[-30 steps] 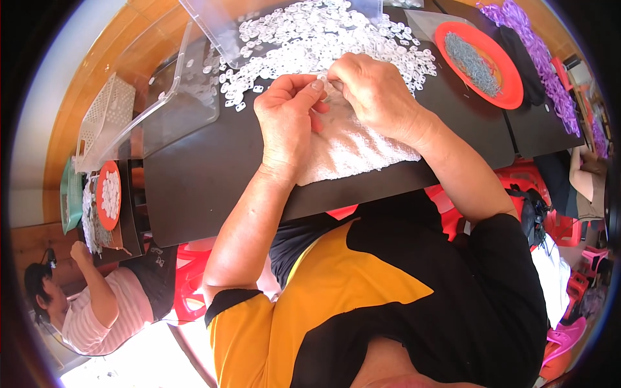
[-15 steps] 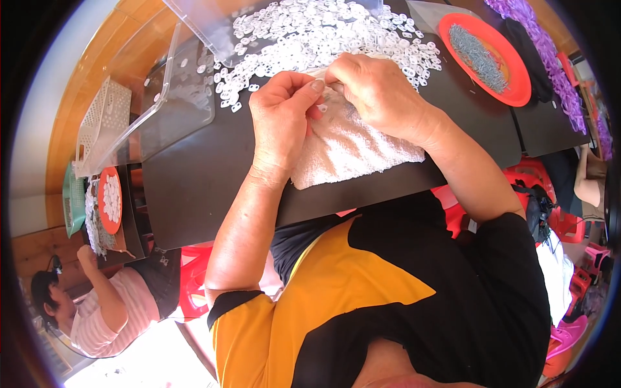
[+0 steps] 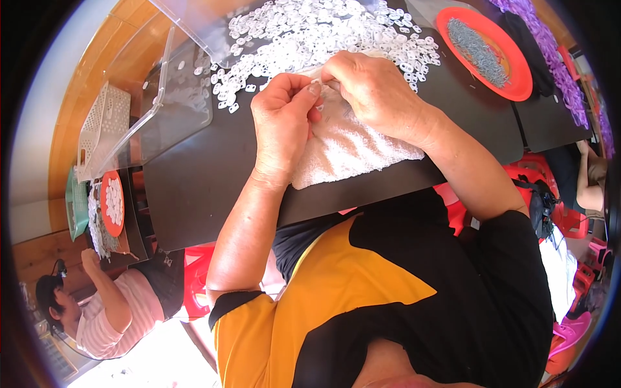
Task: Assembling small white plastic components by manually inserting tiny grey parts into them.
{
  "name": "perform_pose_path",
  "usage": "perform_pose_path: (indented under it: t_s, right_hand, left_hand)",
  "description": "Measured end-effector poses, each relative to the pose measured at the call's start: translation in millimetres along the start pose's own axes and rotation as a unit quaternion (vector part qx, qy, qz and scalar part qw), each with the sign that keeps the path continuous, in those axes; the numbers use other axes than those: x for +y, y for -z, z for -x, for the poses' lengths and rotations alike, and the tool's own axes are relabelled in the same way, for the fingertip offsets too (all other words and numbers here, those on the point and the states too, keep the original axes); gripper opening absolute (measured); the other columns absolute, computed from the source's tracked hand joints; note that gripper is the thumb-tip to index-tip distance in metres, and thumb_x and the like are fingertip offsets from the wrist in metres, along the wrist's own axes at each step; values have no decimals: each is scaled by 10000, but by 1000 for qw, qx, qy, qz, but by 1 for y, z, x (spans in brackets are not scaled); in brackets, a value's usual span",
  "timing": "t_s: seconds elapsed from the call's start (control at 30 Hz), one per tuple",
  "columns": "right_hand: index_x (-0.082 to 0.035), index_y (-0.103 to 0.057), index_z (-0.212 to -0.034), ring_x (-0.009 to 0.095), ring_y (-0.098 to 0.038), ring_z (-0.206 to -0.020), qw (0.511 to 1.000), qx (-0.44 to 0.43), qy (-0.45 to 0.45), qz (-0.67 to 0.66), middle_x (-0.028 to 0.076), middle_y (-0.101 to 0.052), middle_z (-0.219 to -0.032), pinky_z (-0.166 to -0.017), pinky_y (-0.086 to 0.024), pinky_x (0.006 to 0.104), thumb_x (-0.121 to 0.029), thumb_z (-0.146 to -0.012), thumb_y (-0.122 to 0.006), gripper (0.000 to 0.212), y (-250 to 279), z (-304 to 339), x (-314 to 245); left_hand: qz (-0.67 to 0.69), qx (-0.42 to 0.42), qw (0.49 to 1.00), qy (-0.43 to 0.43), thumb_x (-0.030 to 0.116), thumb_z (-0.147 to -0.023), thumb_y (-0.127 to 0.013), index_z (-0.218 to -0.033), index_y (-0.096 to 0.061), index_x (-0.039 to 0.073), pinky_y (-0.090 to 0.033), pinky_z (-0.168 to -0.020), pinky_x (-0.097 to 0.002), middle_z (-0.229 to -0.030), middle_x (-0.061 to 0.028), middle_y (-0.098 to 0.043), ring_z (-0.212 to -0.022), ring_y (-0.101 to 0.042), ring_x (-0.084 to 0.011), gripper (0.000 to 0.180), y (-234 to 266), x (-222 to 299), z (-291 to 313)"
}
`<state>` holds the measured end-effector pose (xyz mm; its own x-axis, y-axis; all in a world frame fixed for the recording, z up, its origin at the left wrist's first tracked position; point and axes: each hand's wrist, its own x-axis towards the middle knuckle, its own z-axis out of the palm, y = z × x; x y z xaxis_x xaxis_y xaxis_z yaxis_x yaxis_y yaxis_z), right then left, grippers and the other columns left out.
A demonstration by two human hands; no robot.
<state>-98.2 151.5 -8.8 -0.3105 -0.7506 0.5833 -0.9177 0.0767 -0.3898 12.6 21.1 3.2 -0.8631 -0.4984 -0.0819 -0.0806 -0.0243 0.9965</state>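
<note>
Over a white cloth (image 3: 352, 155) on the dark table, my two hands meet at the fingertips. My left hand (image 3: 279, 123) is closed in a pinch on a small white plastic piece (image 3: 315, 86), which shows between thumb and forefinger. The fingers of my right hand (image 3: 381, 97) are pressed together right beside it; whatever they hold is hidden. Just beyond both hands spreads a large heap of small white plastic pieces (image 3: 330, 32) with holes in them.
At the right back, a red plate (image 3: 517, 71) carries a pile of thin grey metal pins (image 3: 479, 55). Purple strips (image 3: 550, 55) lie beyond it. A clear plastic bin (image 3: 171, 97) and a white basket (image 3: 103, 123) stand left. Another person (image 3: 119, 304) sits at the lower left.
My hands stay together over the cloth with only slight finger shifts. The view has moved slightly, and the seated person at the left appears a little further right.
</note>
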Motion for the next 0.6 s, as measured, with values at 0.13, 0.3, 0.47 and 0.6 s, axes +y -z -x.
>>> perform_pose_path:
  t_s: [0.13, 0.3, 0.47, 0.6]
  right_hand:
    - [-18, -570, -876, 331, -642, -784, 999, -17, -33, 14, 151, -637, -841, -654, -498, 423, -96, -753, -610, 151, -5, 3, 0]
    - [-10, -563, -843, 345, -631, -781, 999, 2, -39, 9, 165, -628, -821, -660, -491, 437, -115, -741, -621, 158, -17, 6, 1]
    - [-17, -566, -827, 347, -626, -770, 998, 16, -57, -20, 155, -629, -808, -652, -484, 439, -102, -752, -619, 125, -23, 5, -1]
    - [0, -586, -898, 271, -623, -720, 990, -13, -82, -117, 142, -638, -812, -658, -480, 333, 19, -847, -581, 54, -16, 1, 5]
  left_hand:
    - [-30, 9, 999, -29, 83, -919, -624, -910, -625, 2, -389, -458, -197, -736, -30, -626, -575, -541, -68, 81, -4, -12, -2]
    - [-49, 26, 996, -63, 49, -911, -624, -831, -587, -14, -447, -516, -237, -676, -19, -596, -561, -518, -64, 108, -9, -19, -4]
    - [-50, 36, 997, -53, 17, -893, -619, -807, -584, -13, -455, -524, -243, -650, -19, -586, -563, -527, -72, 98, -8, -21, -5]
    - [-23, 23, 998, -55, 47, -897, -615, -822, -587, -13, -449, -535, -245, -654, -18, -587, -567, -525, -75, 100, -3, -24, -8]
